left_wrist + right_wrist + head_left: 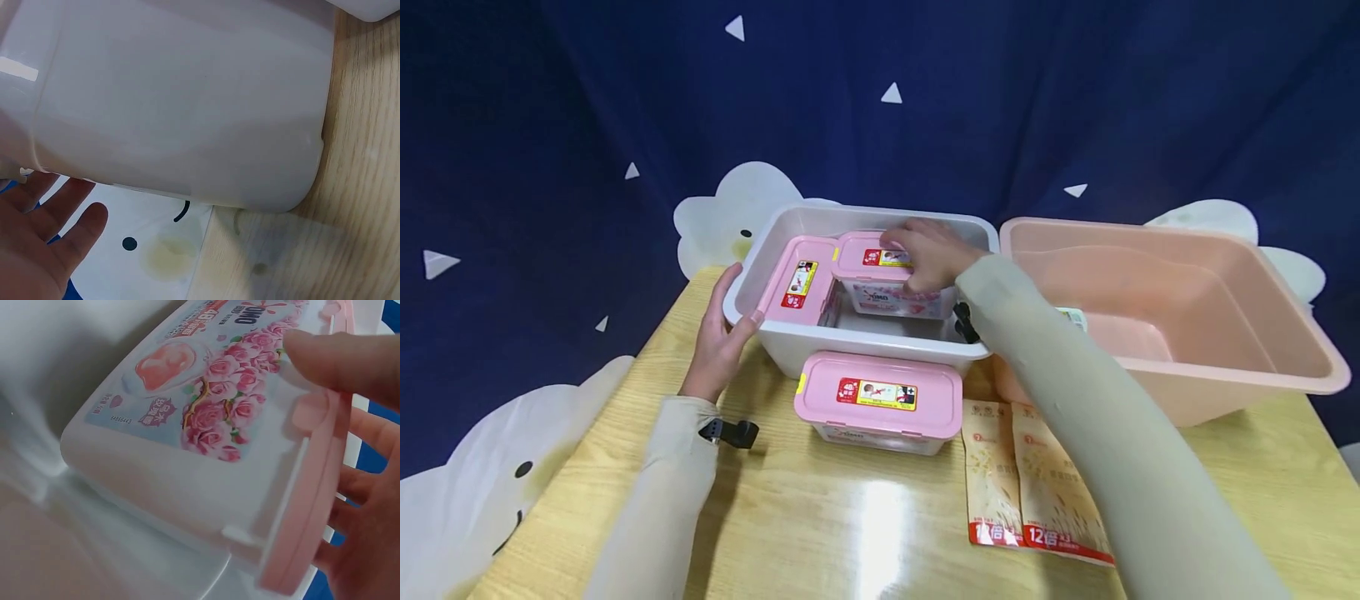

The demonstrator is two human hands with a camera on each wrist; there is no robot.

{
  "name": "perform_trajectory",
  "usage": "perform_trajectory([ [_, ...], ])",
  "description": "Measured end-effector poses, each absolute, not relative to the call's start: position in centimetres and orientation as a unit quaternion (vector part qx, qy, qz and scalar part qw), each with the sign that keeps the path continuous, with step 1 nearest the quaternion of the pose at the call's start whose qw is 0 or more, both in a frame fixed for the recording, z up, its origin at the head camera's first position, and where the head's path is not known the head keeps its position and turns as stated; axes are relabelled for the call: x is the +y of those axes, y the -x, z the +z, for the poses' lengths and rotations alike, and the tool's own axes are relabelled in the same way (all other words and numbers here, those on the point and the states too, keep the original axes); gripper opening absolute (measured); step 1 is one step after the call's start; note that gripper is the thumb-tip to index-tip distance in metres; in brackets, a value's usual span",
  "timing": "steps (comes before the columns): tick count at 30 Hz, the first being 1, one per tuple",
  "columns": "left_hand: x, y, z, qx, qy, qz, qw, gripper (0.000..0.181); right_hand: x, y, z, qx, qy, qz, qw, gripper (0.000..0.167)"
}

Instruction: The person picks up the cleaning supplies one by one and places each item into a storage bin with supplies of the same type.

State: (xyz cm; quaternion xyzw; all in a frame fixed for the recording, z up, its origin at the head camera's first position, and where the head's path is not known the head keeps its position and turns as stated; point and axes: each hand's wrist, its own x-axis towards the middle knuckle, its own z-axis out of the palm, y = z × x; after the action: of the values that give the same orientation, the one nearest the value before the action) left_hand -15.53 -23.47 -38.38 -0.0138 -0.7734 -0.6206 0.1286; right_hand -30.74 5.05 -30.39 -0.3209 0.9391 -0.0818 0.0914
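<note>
A white plastic box with a pink lid (872,254) stands inside the white bin (880,337); its side carries an OMO label (206,381) with pink roses. My right hand (928,250) grips this box across its lid, thumb on the near side, other fingers over the far side. In the right wrist view the box sits close to the bin's wall. A matching box (793,283) lies along the bin's left end. My left hand (718,333) rests against the bin's left rim with fingers extended; the left wrist view shows them spread beside its outer wall.
Another pink-lidded box (880,400) stands on the wooden table (790,517) before the bin. Two beige packets (996,475) lie to its right. A larger pink bin (1225,383) stands at the right, with a small light item (1073,317) inside. Behind hangs a dark blue curtain (970,150).
</note>
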Motion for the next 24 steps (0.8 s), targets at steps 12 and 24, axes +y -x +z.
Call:
perform_trajectory([
  [12,-23.6,15.7,-39.1,-0.777,0.027,-0.620,0.105,0.072,5.8,30.1,-31.2,0.948,0.294,-0.068,0.100,0.072],
  [24,-23.6,16.8,-39.6,-0.789,0.042,-0.610,0.070,0.073,6.0,30.1,-32.5,0.952,0.273,-0.023,0.138,0.082],
])
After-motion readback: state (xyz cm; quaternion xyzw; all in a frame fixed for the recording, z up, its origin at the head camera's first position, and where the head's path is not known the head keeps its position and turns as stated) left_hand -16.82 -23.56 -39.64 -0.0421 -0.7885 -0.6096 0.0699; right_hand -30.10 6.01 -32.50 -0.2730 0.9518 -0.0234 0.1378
